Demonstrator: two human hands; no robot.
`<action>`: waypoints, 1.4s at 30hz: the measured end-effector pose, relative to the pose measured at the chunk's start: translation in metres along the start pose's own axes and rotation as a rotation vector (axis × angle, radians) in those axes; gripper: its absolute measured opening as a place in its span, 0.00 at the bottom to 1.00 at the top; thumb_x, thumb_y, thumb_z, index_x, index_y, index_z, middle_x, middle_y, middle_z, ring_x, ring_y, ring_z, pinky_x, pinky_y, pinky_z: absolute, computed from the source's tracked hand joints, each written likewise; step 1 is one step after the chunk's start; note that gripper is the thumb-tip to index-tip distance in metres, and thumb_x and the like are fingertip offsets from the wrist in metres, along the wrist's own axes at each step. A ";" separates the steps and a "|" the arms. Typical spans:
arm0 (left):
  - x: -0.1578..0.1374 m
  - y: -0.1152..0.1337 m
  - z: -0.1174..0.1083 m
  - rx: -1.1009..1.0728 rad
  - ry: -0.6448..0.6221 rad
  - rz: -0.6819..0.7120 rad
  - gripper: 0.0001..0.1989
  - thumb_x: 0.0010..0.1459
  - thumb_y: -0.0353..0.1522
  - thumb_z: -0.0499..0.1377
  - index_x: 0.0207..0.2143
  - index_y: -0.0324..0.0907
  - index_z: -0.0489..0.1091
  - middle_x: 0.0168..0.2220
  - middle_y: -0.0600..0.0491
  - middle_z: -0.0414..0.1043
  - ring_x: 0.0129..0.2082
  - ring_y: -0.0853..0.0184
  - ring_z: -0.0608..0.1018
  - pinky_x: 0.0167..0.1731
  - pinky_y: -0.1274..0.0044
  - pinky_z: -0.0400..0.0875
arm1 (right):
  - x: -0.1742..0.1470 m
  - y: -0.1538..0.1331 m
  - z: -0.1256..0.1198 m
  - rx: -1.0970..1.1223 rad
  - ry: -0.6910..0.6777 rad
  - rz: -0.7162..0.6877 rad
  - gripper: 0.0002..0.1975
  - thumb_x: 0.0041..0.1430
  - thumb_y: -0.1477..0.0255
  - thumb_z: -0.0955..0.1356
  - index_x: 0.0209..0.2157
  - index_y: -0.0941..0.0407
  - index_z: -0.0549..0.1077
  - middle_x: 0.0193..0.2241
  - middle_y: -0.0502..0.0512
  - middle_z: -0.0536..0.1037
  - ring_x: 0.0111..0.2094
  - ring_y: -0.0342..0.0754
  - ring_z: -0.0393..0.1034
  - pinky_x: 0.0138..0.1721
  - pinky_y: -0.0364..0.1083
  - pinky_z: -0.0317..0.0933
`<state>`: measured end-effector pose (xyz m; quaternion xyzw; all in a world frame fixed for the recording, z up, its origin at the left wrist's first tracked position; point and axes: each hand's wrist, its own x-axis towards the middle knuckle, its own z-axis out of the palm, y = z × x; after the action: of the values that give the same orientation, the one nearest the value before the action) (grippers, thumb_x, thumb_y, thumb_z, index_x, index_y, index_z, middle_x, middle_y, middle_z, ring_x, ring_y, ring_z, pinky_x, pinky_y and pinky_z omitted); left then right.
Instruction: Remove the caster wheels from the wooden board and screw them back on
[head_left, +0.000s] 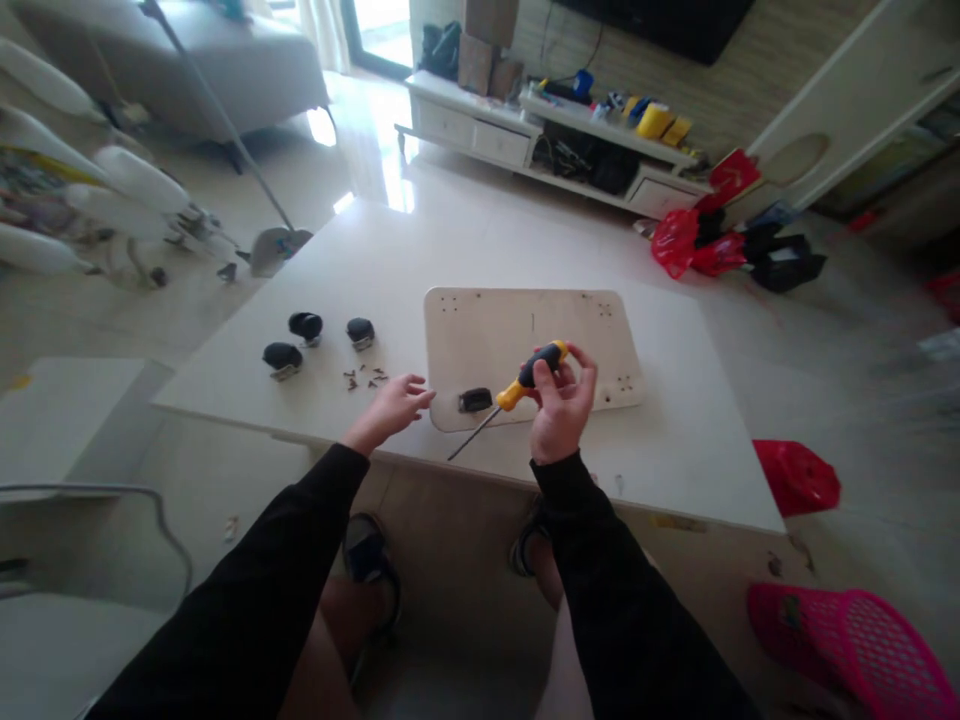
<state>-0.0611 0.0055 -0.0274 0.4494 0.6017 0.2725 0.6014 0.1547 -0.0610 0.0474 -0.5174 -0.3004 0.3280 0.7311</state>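
Note:
My right hand (pixel 561 408) is closed around the black-and-yellow handle of a screwdriver (pixel 512 396), whose shaft slants down to the left over the front edge of a pale board (pixel 517 340). The board lies flat, with groups of small holes at its corners. At its front-left corner sits a black caster wheel (pixel 475 400), close to the screwdriver. My left hand (pixel 400 405) is beside the board's left edge, fingers stretched out and apart; I cannot tell whether they touch it. Left of that hand lie several small screws (pixel 364 377). Behind them stand three loose casters (pixel 361 333).
Everything lies on a white table (pixel 675 440). A red stool (pixel 796 475) and a pink basket (pixel 862 640) stand to the right. On the left are a white cabinet (pixel 82 420) and a mop-like pole (pixel 217 110). A low TV stand (pixel 495 140) is at the back.

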 end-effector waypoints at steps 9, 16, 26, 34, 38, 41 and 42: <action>0.004 -0.002 0.021 -0.107 -0.013 -0.038 0.15 0.56 0.31 0.70 0.43 0.40 0.69 0.37 0.49 0.79 0.34 0.66 0.81 0.31 0.77 0.80 | 0.005 0.005 -0.034 -0.022 0.138 0.495 0.30 0.45 0.58 0.81 0.45 0.53 0.69 0.42 0.54 0.84 0.36 0.46 0.78 0.28 0.41 0.72; 0.005 -0.002 0.026 -0.069 0.031 -0.052 0.13 0.57 0.30 0.69 0.40 0.41 0.68 0.37 0.50 0.77 0.33 0.66 0.80 0.29 0.78 0.79 | 0.019 0.016 -0.089 -0.136 0.253 0.655 0.24 0.47 0.66 0.81 0.41 0.53 0.70 0.30 0.45 0.78 0.29 0.43 0.75 0.27 0.42 0.71; 0.009 -0.018 0.026 -0.026 0.008 -0.009 0.17 0.56 0.38 0.72 0.38 0.45 0.66 0.38 0.51 0.73 0.37 0.63 0.81 0.29 0.77 0.79 | 0.022 0.028 -0.089 -0.124 0.194 0.802 0.11 0.52 0.74 0.77 0.35 0.56 0.74 0.25 0.50 0.78 0.23 0.45 0.74 0.23 0.42 0.67; 0.007 -0.041 0.025 -0.062 0.057 -0.084 0.16 0.54 0.31 0.68 0.43 0.44 0.68 0.41 0.47 0.74 0.40 0.58 0.83 0.32 0.73 0.81 | 0.043 0.057 -0.068 -0.036 0.234 0.739 0.17 0.45 0.70 0.81 0.35 0.55 0.74 0.25 0.50 0.79 0.25 0.45 0.74 0.24 0.42 0.66; -0.003 -0.044 0.025 -0.111 0.052 -0.103 0.21 0.50 0.29 0.67 0.47 0.39 0.70 0.37 0.47 0.76 0.35 0.59 0.82 0.31 0.72 0.81 | 0.052 0.053 -0.065 0.009 0.269 0.694 0.23 0.37 0.65 0.82 0.33 0.56 0.74 0.25 0.51 0.79 0.27 0.46 0.74 0.26 0.43 0.66; -0.008 -0.045 0.038 -0.174 0.054 -0.077 0.23 0.48 0.28 0.68 0.48 0.38 0.70 0.38 0.46 0.77 0.35 0.60 0.82 0.30 0.73 0.80 | 0.054 0.042 -0.074 0.035 0.292 0.613 0.30 0.29 0.62 0.82 0.37 0.57 0.77 0.27 0.51 0.80 0.29 0.47 0.74 0.25 0.43 0.66; -0.009 -0.046 0.045 -0.189 0.061 -0.080 0.23 0.48 0.28 0.67 0.48 0.38 0.70 0.38 0.46 0.78 0.35 0.59 0.83 0.30 0.74 0.80 | 0.054 0.037 -0.078 0.041 0.296 0.588 0.32 0.27 0.61 0.82 0.38 0.57 0.78 0.28 0.51 0.81 0.29 0.47 0.74 0.25 0.43 0.65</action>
<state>-0.0280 -0.0324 -0.0687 0.3581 0.6088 0.3172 0.6329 0.2418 -0.0529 -0.0051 -0.6091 -0.0217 0.4522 0.6512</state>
